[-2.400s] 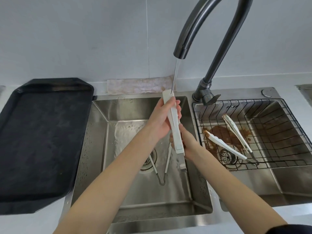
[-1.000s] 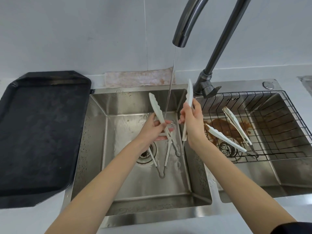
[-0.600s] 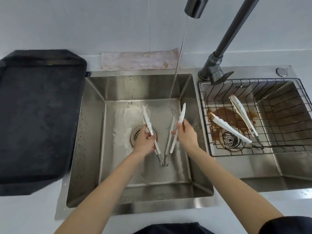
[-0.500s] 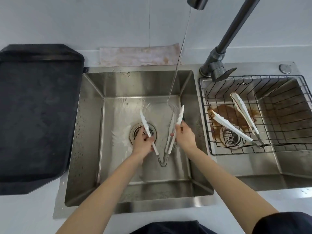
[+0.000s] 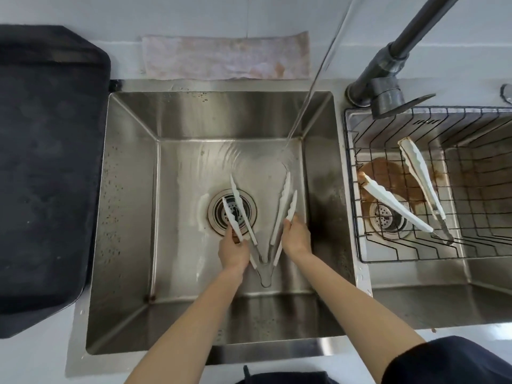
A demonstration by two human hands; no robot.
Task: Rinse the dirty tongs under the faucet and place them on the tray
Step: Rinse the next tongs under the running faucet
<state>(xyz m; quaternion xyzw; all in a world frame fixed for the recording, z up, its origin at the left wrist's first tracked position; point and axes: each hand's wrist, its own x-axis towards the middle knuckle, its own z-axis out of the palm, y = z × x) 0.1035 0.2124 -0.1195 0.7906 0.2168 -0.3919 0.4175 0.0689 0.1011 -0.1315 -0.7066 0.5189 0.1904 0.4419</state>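
Note:
A pair of white-tipped tongs [image 5: 232,217] is held low in the left sink basin [image 5: 130,217], its arms spread in a V. My left hand [image 5: 234,253] grips its left arm and my right hand [image 5: 296,239] grips its right arm [image 5: 291,209]. A second pair of tongs [image 5: 281,214] lies on the basin floor right under them, so the two overlap near the hinge. The water stream [image 5: 302,106] lands at the back right of the basin, beyond the tong tips. The black tray [image 5: 50,162] sits left of the sink.
The dark faucet [image 5: 388,65] rises at the back right. The right basin holds a black wire rack [image 5: 471,217] with a third, dirty pair of tongs [image 5: 399,209] over a brown stain. A stained cloth [image 5: 224,56] lies behind the sink. A drain [image 5: 219,209] lies under the left tong tips.
Both hands have brought the tongs down from the stream to the basin floor, arms spread, onto the lying pair. The view has tipped downward.

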